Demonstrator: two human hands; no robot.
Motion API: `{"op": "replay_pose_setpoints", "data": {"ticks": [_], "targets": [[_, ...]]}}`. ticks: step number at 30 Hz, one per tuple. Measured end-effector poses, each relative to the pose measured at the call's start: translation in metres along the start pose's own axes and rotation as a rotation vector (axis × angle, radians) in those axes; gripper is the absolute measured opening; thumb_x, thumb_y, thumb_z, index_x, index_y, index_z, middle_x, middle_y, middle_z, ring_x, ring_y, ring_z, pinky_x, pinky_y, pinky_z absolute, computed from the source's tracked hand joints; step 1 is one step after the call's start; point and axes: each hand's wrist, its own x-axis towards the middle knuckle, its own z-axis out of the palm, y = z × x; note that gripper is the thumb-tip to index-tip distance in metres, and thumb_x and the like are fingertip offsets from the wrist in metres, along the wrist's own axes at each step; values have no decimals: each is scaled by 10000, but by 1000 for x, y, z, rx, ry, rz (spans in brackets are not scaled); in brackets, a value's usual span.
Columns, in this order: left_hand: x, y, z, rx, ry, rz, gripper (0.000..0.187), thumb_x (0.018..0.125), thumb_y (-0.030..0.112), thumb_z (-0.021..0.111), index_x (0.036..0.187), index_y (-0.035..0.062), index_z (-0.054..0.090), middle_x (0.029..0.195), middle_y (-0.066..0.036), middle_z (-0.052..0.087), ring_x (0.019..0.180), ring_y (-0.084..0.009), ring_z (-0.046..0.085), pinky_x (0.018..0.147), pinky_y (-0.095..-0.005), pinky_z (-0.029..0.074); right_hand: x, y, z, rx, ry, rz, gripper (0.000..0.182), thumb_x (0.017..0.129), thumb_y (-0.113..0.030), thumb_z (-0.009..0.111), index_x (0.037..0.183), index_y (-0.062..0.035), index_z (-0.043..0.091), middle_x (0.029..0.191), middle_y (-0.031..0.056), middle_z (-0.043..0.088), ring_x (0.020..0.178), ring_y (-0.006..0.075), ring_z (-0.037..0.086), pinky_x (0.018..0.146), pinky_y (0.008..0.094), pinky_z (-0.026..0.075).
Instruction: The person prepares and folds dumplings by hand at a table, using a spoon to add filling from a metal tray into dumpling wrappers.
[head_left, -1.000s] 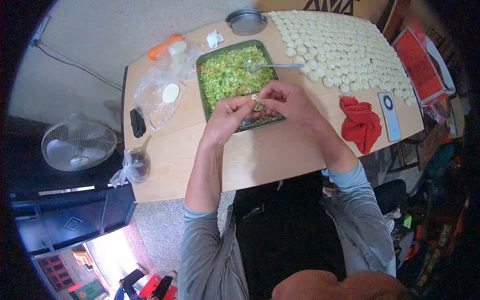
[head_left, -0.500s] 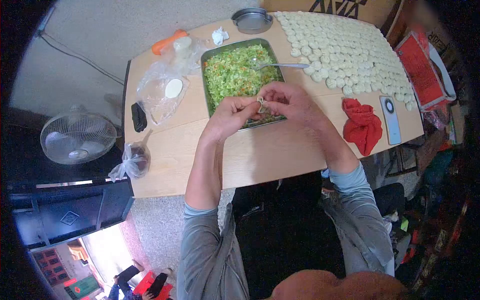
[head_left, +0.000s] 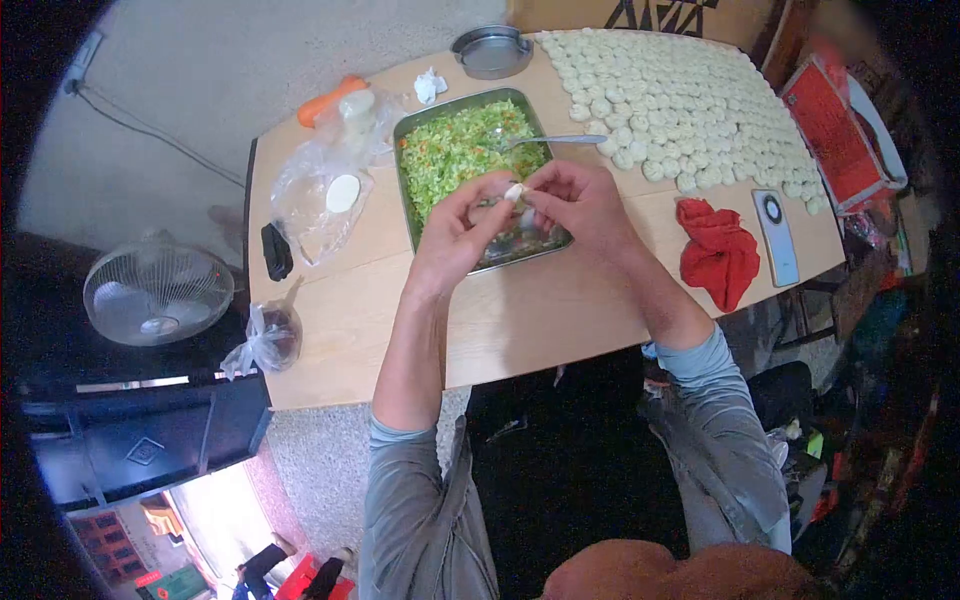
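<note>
A small pale dumpling (head_left: 515, 192) is pinched between the fingertips of both hands, above the near end of the metal tray. My left hand (head_left: 460, 228) is closed on its left side, thumb and forefinger together. From the right, my right hand (head_left: 582, 208) grips the same dumpling. Below and beyond them, the rectangular tray (head_left: 402, 165) holds chopped green filling (head_left: 455, 150) with orange bits. A metal spoon (head_left: 565, 140) lies with its bowl in the filling and its handle over the right rim. A round white wrapper stack (head_left: 342, 193) rests on clear plastic at the left.
Rows of dumplings (head_left: 680, 110) cover the table's far right. Near them lie a red cloth (head_left: 718, 255) and a phone (head_left: 777, 238). A round metal pan (head_left: 492, 52), a carrot (head_left: 330, 101) and a tied bag (head_left: 268, 335) are also on the table. A fan (head_left: 158, 290) stands left.
Both hands still hold the dumpling, and their fingers have shifted around it. It now looks more gathered. The whole view has shifted slightly.
</note>
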Motion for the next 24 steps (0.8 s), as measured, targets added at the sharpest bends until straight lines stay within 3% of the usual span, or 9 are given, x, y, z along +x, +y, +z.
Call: {"op": "replay_pose_setpoints", "data": {"ticks": [3,6,16,24], "targets": [[1,-4,1,-78,-28,117,255,904,-39,636,1152,-11,583,1106,-55,651,962,-133,657,829,-241,540,2,0,-5,58,18,-16,133,898,-73,673,986,17,627,754,35,650,650,81,617,569,242,515],[1,-6,3,-42,3,74,199,882,-64,655,1065,-8,601,1089,-55,657,969,-131,658,828,-241,539,3,4,-9,86,0,-13,145,894,-71,678,994,20,625,766,37,654,649,86,620,573,244,520],[1,-6,3,-48,77,76,151,869,-36,682,1013,10,675,1052,-59,688,906,-110,655,808,-245,531,4,7,-6,190,-33,-14,150,893,-66,673,1012,15,632,804,31,653,654,86,617,583,240,523],[1,-6,0,-25,35,89,146,885,-14,681,1030,-5,670,996,-49,699,912,-96,655,802,-222,528,0,-4,-6,-6,-63,11,112,905,-90,659,979,-7,647,755,14,646,637,70,604,568,232,495]]}}
